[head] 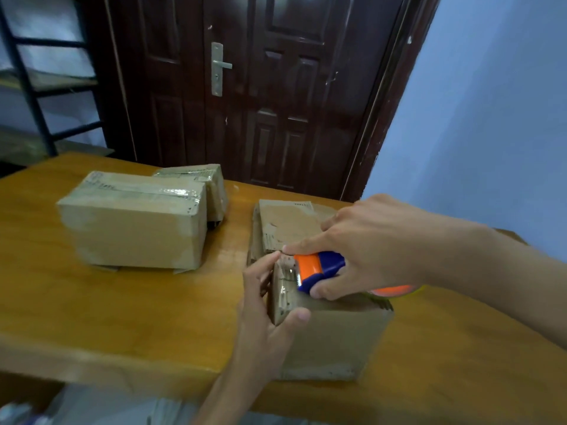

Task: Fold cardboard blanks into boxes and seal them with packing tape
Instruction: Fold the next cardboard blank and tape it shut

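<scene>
Box (331, 335): near table (122, 302) edge, tape at its left top corner.
Right hand (368, 250): grips dispenser (319, 271) on the box top.
Left hand (270, 305): clasps the taped corner.
Risk: tape may wrinkle or tear crooked if the box slips.

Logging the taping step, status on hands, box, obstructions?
Right hand grips tape dispenser at box top edge. Left hand holds box end. Flat cardboard blanks just behind; nothing blocking.
</scene>
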Available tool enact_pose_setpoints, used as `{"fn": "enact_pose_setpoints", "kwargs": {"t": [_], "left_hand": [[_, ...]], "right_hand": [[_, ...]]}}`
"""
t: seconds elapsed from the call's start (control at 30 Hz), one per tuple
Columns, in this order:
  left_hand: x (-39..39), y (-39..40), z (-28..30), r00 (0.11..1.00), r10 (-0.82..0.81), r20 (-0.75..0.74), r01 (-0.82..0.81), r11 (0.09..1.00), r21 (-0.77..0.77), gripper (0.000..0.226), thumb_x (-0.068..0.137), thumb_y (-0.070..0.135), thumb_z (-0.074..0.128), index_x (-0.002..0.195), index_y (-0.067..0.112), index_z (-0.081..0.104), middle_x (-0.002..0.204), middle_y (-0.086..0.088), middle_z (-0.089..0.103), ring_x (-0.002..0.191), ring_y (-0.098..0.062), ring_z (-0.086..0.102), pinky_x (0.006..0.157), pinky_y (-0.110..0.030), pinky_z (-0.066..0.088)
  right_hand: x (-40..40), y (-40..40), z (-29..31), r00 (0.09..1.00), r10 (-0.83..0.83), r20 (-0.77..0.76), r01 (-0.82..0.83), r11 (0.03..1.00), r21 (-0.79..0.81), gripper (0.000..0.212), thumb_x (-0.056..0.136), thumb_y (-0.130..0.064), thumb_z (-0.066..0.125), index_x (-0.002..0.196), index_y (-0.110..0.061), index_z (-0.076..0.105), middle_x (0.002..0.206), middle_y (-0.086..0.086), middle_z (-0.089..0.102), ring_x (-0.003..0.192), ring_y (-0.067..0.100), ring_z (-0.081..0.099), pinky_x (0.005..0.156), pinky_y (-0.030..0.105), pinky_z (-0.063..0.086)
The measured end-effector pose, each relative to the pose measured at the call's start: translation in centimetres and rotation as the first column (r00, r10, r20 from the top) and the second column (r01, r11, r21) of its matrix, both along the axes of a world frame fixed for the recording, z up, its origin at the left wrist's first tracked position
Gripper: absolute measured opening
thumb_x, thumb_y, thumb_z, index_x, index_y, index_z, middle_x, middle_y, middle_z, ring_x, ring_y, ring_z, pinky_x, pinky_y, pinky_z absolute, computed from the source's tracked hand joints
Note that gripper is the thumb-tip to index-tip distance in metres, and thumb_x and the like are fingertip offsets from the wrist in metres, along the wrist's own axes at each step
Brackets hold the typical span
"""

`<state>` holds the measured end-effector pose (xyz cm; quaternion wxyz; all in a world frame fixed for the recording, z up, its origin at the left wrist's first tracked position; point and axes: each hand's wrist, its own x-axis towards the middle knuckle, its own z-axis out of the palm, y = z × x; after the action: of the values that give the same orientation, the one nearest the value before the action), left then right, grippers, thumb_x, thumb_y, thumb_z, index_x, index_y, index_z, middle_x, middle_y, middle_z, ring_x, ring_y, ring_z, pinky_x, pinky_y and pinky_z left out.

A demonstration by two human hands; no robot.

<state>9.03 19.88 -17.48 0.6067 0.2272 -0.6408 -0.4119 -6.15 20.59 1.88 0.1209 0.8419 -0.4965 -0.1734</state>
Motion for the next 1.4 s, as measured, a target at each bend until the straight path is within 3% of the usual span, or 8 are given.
{"fn": "enact_pose_setpoints", "kwargs": {"t": [0.13,0.37,0.5,0.6,0.77,0.93,1.2,1.4], "left_hand": [[0.3,-0.5,-1.6,0.992,-0.025,0.127,0.041,0.992,-0.121,0.065,0.089,0.074,0.060,0.141,0.041,0.040,0.149,0.014,0.047,0.131,-0.015,0.058,0.096,-0.024,0.055],[0.0,-1.0,-2.8,0.975,0.031,0.218,0.009,0.984,-0.178,0.055,0.096,0.069,0.057,0.132,0.029,0.045,0.155,0.003,0.043,0.132,-0.017,0.058,0.091,-0.036,0.059],[0.3,-0.9,-2.9,0.968,0.040,0.247,-0.002,0.988,-0.153,0.052,0.098,0.067,0.056,0.127,0.025,0.046,0.154,0.013,0.042,0.130,-0.007,0.057,0.087,-0.026,0.056],[0.2,-0.8,-2.7,0.945,-0.035,0.325,0.076,0.990,-0.115,0.049,0.098,0.068,0.054,0.127,0.029,0.043,0.154,0.024,0.037,0.134,-0.006,0.053,0.090,-0.022,0.056],[0.5,-0.6,-2.9,0.903,-0.066,0.425,0.104,0.992,-0.067,0.052,0.091,0.080,0.052,0.129,0.046,0.041,0.154,0.039,0.031,0.137,0.010,0.045,0.097,-0.021,0.053],[1.4,0.1,-3.2,0.919,-0.063,0.390,0.053,0.998,0.037,0.052,0.080,0.086,0.059,0.125,0.065,0.044,0.150,0.034,0.040,0.141,0.006,0.043,0.106,-0.022,0.047],[1.1,0.0,-3.7,0.957,-0.084,0.279,0.072,0.996,0.054,0.052,0.078,0.079,0.071,0.122,0.058,0.055,0.145,0.031,0.050,0.143,0.002,0.045,0.105,-0.014,0.046],[1.2,-0.4,-4.1,0.967,-0.103,0.233,0.103,0.995,0.010,0.053,0.084,0.071,0.072,0.128,0.047,0.057,0.153,0.010,0.052,0.148,-0.016,0.045,0.110,-0.027,0.047]], "right_hand": [[-1.1,0.5,-0.5,0.998,-0.001,-0.063,0.004,0.998,0.055,0.074,0.087,-0.090,0.026,0.155,-0.060,0.023,0.089,-0.014,0.059,0.079,0.010,0.055,0.068,0.033,0.051],[-3.1,2.3,-2.4,0.999,-0.046,-0.026,0.047,0.999,0.027,0.076,0.088,-0.091,0.018,0.154,-0.065,-0.010,0.092,-0.015,0.046,0.077,0.013,0.052,0.056,0.031,0.035],[-5.7,3.7,-3.5,0.992,-0.110,-0.064,0.111,0.994,0.020,0.075,0.087,-0.091,0.017,0.149,-0.069,-0.020,0.108,-0.020,0.053,0.074,0.010,0.045,0.056,0.030,0.033],[-7.0,4.7,-3.4,0.982,-0.168,-0.083,0.170,0.985,0.014,0.073,0.090,-0.089,0.021,0.149,-0.070,-0.016,0.082,-0.026,0.030,0.062,0.003,0.031,0.055,0.026,0.028],[-8.7,5.4,-3.5,0.975,-0.221,-0.028,0.221,0.975,0.019,0.073,0.090,-0.089,0.024,0.150,-0.070,-0.013,0.080,-0.032,0.024,0.062,-0.005,0.028,0.054,0.022,0.022],[-11.8,6.4,-4.7,0.959,-0.282,0.037,0.281,0.959,0.048,0.073,0.086,-0.092,0.014,0.152,-0.070,-0.008,0.078,-0.028,0.032,0.060,-0.003,0.036,0.052,0.018,0.022],[-13.7,8.3,-6.7,0.955,-0.245,0.165,0.235,0.969,0.077,0.073,0.082,-0.097,0.007,0.148,-0.073,-0.013,0.083,-0.029,0.038,0.065,-0.003,0.043,0.054,0.017,0.027],[-15.5,8.3,-6.9,0.948,-0.249,0.196,0.242,0.968,0.062,0.074,0.084,-0.097,0.010,0.150,-0.072,-0.010,0.088,-0.026,0.046,0.064,-0.003,0.043,0.053,0.015,0.028]]}}
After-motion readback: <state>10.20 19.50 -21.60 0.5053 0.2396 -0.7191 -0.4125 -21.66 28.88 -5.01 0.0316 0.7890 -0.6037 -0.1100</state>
